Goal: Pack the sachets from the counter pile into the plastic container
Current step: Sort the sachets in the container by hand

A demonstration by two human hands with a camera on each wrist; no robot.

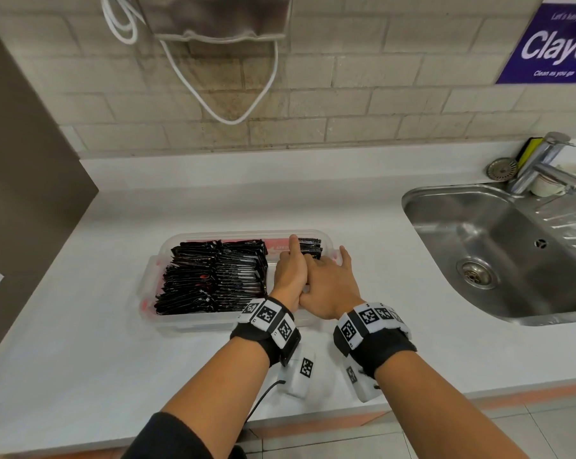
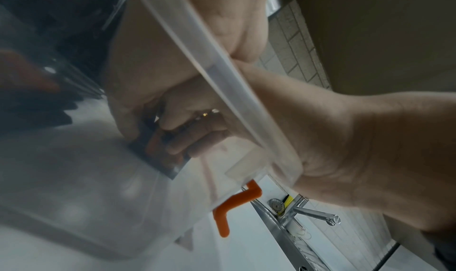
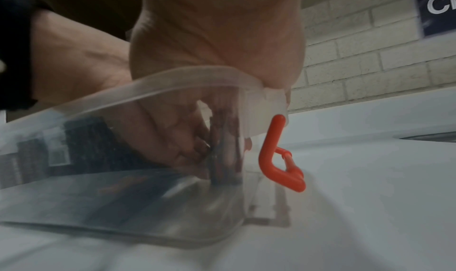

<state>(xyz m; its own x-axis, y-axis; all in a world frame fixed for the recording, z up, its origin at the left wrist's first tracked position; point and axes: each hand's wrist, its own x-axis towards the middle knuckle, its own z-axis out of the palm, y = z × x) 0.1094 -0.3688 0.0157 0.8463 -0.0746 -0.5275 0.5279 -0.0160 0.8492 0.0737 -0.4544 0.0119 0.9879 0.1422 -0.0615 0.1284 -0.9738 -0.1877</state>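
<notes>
A clear plastic container (image 1: 154, 276) lies on the white counter, its left part filled with rows of black sachets (image 1: 213, 276). Both hands reach into its right end. My left hand (image 1: 296, 256) grips a small bundle of black sachets (image 1: 310, 247) with the thumb pointing up. My right hand (image 1: 326, 263) is pressed against it from the right, fingers curled down onto the same bundle. Through the container wall (image 2: 74, 177), the left wrist view shows fingers pinching a dark sachet (image 2: 158, 150). In the right wrist view, fingers (image 3: 172, 135) hold sachets (image 3: 222, 158) on edge near the end wall.
An orange latch clip (image 3: 279, 158) hangs at the container's right end. A steel sink (image 1: 412, 207) with a faucet (image 1: 551, 173) sits to the right. A brown panel (image 1: 21, 160) bounds the counter at left. A white cable (image 1: 220, 104) hangs on the brick wall.
</notes>
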